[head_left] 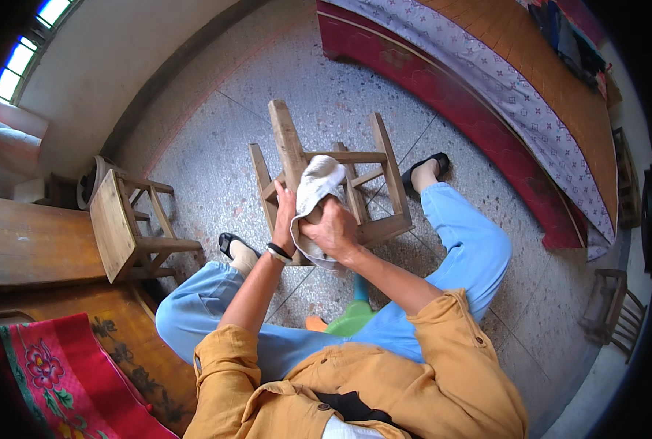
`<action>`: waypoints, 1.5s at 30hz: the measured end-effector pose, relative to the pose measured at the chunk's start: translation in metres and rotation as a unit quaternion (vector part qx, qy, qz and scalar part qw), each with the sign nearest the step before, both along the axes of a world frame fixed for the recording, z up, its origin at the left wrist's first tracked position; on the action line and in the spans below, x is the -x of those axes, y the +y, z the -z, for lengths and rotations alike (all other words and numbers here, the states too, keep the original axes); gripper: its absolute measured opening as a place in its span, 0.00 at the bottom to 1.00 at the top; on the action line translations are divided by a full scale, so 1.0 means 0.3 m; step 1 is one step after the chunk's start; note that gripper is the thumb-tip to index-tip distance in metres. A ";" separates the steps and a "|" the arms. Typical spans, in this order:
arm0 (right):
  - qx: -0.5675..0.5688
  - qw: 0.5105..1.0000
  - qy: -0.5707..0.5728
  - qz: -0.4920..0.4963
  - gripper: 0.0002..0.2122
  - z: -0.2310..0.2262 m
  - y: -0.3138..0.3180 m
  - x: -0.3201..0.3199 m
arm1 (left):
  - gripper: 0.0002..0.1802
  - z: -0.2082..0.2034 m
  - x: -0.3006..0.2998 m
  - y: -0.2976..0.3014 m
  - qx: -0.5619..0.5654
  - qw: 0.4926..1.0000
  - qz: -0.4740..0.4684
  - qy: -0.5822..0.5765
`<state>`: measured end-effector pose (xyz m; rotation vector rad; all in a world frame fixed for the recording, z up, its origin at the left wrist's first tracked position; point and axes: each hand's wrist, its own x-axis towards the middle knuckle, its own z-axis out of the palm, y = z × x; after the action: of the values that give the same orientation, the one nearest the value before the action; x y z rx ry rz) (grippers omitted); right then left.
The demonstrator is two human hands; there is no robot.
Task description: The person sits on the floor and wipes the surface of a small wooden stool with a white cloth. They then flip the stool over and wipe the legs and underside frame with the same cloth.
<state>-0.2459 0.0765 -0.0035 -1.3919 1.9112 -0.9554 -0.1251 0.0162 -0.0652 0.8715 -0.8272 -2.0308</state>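
A wooden stool (pixel 288 143) rests tipped over in front of me, its legs and crossbars pointing up and away. Wrapped partly around its nearest leg is a whitish cloth (pixel 318 179), which hangs down below my hands. My right hand (pixel 331 228) is closed on the cloth, pressing it against the leg. On the left side of that leg, my left hand (pixel 285 216) grips the wood beside the cloth, fingers pointing upward. The cloth and my right hand hide part of the leg and the left thumb.
Another wooden stool (pixel 124 227) lies on its side at left, by a brown wooden cabinet (pixel 36 234). A red cloth with flowers (pixel 69 373) drapes at lower left. A bed with a dark red side panel (pixel 414 73) fills the upper right. A small chair (pixel 611 311) stands far right.
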 end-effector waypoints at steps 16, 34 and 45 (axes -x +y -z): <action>0.131 0.816 0.332 -0.455 0.18 0.241 0.141 0.396 | 0.35 0.245 -0.430 -0.028 -0.052 0.943 -0.141 -0.298; 0.037 0.896 0.047 -0.440 0.16 0.288 -0.021 -0.155 | 0.39 0.324 -0.475 -0.105 0.100 0.886 0.025 -0.452; 0.242 0.858 0.237 -0.386 0.12 0.259 0.142 0.077 | 0.38 0.323 -0.437 -0.068 0.066 0.855 -0.084 -0.507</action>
<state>-0.2688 0.1191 -0.0812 -2.6140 1.1768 -0.7267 0.0059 -0.0041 -0.1622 1.8980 -1.3434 -1.2359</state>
